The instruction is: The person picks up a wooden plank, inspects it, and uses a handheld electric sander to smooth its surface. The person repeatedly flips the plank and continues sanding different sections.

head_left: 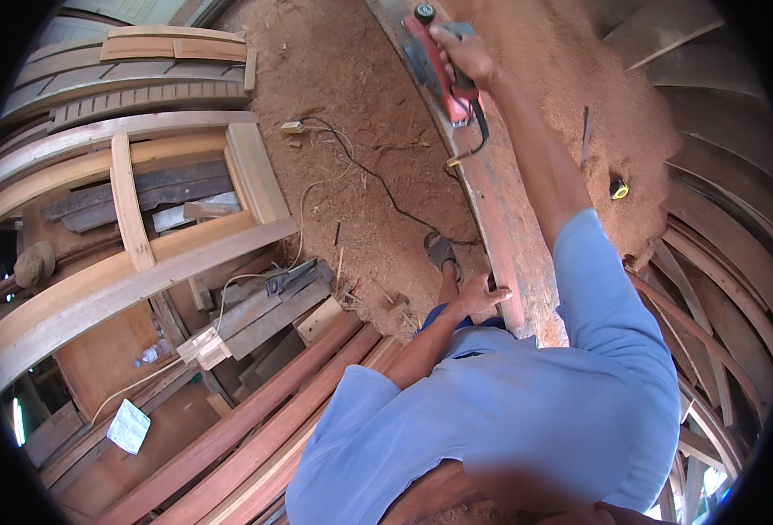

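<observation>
My right hand (465,58) is wrapped round the rear handle of a red and grey electric planer (457,108), at the far end of my outstretched arm. The planer sits on a long reddish wooden plank (495,214), its black front knob facing away. From its back a dark cord (482,131) curls down. Close to my body, my left hand (482,296) grips the near end of the plank by its left edge, fingers partly hidden. Under the plank lies a pale, worn bench top (531,254).
Sawdust covers the ground around the bench. A black and yellow tape measure (618,189) lies on it at right. The cord runs left to a socket block (293,128). A wooden frame (124,201) and stacked planks (255,420) fill the left; more boards (719,227) line the right.
</observation>
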### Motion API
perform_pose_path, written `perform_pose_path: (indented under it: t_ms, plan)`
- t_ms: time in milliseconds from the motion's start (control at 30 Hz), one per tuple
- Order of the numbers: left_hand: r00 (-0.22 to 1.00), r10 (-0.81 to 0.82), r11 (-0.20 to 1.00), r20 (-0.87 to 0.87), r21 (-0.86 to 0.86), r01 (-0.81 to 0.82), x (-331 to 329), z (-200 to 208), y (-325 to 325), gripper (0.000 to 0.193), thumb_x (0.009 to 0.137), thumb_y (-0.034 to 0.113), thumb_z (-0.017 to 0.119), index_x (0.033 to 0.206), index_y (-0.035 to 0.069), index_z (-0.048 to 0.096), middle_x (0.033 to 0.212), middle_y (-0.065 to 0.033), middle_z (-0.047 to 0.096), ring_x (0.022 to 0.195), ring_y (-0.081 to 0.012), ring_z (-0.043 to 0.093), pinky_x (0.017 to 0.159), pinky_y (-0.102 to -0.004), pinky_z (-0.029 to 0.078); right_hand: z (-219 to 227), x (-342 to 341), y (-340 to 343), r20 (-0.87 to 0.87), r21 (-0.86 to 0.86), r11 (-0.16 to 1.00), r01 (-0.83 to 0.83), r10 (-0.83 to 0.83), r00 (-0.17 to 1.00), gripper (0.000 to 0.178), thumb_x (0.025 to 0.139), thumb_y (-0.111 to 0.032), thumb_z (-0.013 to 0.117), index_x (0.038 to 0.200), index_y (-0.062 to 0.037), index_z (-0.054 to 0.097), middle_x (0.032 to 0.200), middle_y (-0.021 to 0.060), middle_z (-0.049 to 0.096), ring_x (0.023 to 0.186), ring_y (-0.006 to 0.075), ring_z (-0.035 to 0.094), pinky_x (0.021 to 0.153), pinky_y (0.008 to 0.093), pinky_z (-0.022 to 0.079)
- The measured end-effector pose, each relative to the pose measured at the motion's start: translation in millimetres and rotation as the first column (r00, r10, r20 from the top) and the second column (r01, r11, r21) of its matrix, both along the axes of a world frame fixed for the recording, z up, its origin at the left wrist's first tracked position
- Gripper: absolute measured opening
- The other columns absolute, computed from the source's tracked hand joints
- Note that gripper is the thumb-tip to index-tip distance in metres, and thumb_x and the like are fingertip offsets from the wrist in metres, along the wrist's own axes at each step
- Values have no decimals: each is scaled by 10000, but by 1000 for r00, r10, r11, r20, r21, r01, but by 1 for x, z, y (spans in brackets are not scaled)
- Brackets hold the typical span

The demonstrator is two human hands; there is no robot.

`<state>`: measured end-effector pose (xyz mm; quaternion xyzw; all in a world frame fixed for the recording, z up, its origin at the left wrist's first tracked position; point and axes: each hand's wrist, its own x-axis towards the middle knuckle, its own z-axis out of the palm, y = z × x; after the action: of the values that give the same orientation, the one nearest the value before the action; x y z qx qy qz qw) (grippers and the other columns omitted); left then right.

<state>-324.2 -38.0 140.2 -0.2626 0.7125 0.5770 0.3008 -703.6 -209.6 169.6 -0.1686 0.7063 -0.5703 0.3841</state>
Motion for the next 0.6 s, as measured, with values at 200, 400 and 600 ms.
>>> perform_pose_path:
  t_ms: [200, 400, 600]
  plan:
    - [997, 30, 999, 76, -27, -28, 17, -43, 17, 743, 810, 570, 735, 1334, 60, 603, 1279, -227, 622, 1300, -405, 422, 1099, -467, 367, 36, 143, 136, -194, 183, 983, -18, 54, 979, 590, 967, -552, 586, 1210, -17, 632, 823, 100, 660, 768, 203, 643, 715, 367, 526]
    - [857, 495, 762, -145, 546, -347, 53, -95, 56, 745, 847, 363, 803, 1389, 11, 432, 1267, -154, 613, 1136, -246, 618, 981, -355, 494, 32, 256, 271, -181, 167, 983, -75, 105, 978, 513, 957, -371, 642, 1268, 30, 569, 921, 218, 695, 878, 316, 704, 805, 409, 548]
    - [920, 324, 941, -219, -25, -337, 1, -69, 6, 256, 912, 287, 705, 947, 37, 662, 839, -56, 668, 946, -136, 623, 779, -381, 471, 35, 213, 198, -285, 96, 994, 50, -20, 958, 397, 968, -379, 619, 996, 17, 628, 721, 126, 577, 686, 198, 579, 657, 382, 490]
